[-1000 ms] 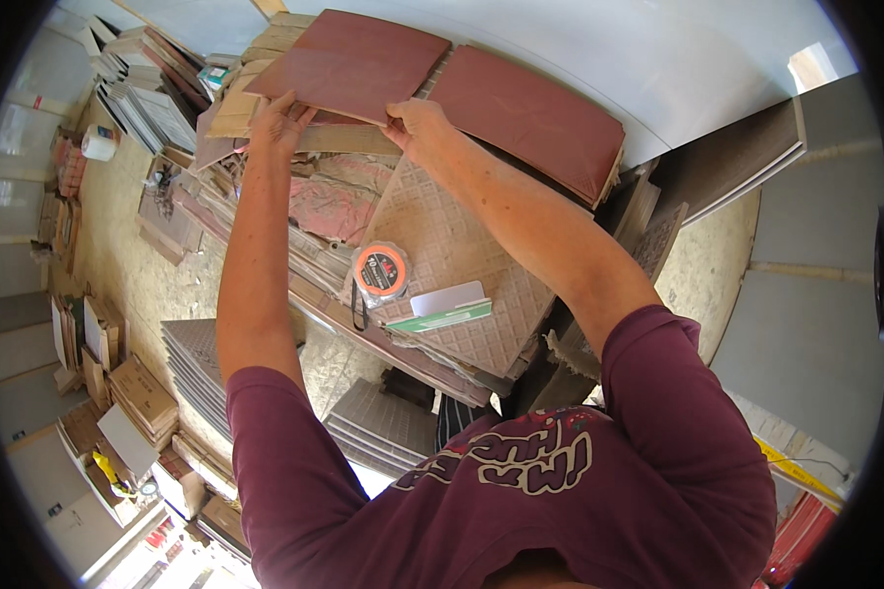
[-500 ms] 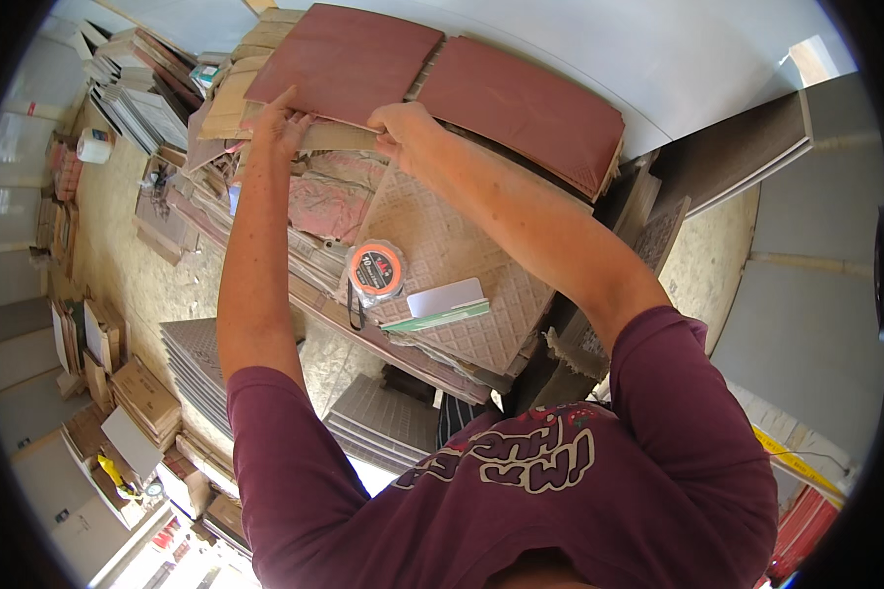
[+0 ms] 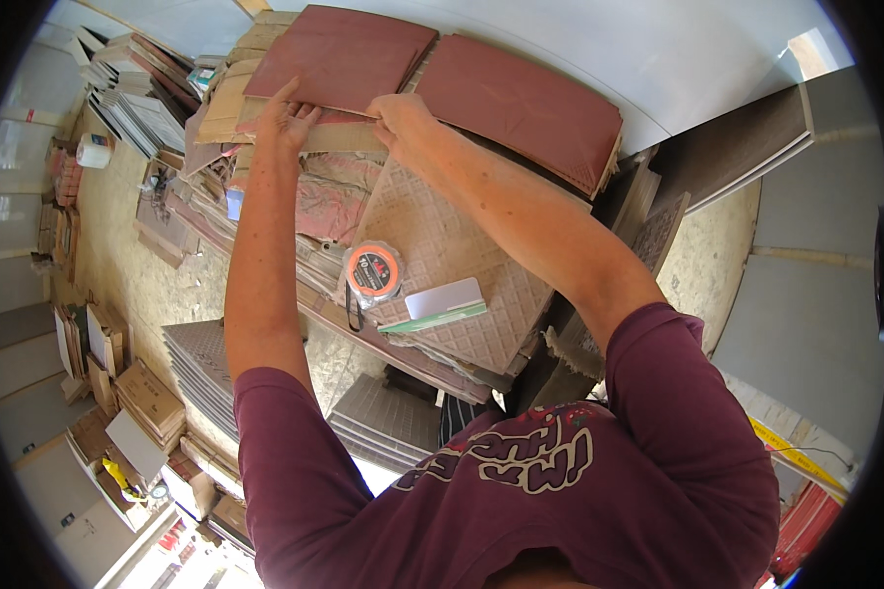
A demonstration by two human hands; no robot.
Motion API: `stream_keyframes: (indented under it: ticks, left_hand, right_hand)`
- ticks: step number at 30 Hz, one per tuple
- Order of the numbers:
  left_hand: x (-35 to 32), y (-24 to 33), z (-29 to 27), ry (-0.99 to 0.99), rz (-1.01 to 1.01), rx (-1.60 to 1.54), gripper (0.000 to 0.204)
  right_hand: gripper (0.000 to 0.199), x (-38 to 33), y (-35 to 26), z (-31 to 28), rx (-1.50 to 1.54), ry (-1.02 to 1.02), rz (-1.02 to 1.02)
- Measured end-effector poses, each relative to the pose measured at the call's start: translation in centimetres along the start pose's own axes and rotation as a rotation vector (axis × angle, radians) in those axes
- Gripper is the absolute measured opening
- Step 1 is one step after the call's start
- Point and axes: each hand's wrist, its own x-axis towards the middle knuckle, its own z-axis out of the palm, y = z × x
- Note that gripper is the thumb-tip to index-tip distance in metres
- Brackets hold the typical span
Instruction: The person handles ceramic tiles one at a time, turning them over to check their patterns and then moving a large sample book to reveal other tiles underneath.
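Note:
A reddish-brown tile [image 3: 342, 57] lies on top of a stack at the far side of the piled table. My left hand [image 3: 287, 120] grips its near edge toward the left corner, one finger on the top face. At the near right corner, my right hand [image 3: 400, 116] is closed on the same edge, its fingertips partly hidden. Close by on the right lies a second stack of reddish-brown tiles [image 3: 521, 103]. Nearer to me, an orange-and-black tape measure [image 3: 373, 271] and a white-and-green box-like piece [image 3: 444, 302] rest on a square-patterned tan tile [image 3: 471, 250].
Cardboard [image 3: 231, 83] and a crumpled reddish wrapping [image 3: 329, 201] lie around the stacks. Dark panels [image 3: 742, 142] lean against the wall at right. Grey tiles [image 3: 388, 417] stand on the floor below. Boxes [image 3: 149, 395] and a white bucket [image 3: 94, 147] are at left.
The held tile has shifted slightly to the left at its right side, and the edge of a tile underneath now shows there. Both hands keep their hold.

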Motion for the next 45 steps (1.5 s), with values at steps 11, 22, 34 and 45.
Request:
stream_keyframes:
  ticks: [11, 22, 34, 45]
  left_hand:
    - [-0.8, -0.8, -0.4, 0.008, 0.030, 0.108, 0.052]
    - [0.4, -1.5, -1.2, -0.036, 0.032, 0.180, 0.059]
    - [1.0, -1.7, -1.8, -0.030, 0.051, 0.224, 0.053]
    - [1.6, -2.0, -2.8, -0.077, 0.044, 0.171, 0.027]
  right_hand:
    - [0.022, 0.6, 0.8, -0.2, -0.017, 0.013, -0.014]
    - [0.019, 1.3, 1.6, -0.7, -0.150, -0.060, -0.045]
    - [0.026, 1.0, 1.7, -0.9, -0.210, -0.063, -0.078]
    - [0.035, 0.6, 2.4, -1.4, -1.177, -0.064, -1.109]
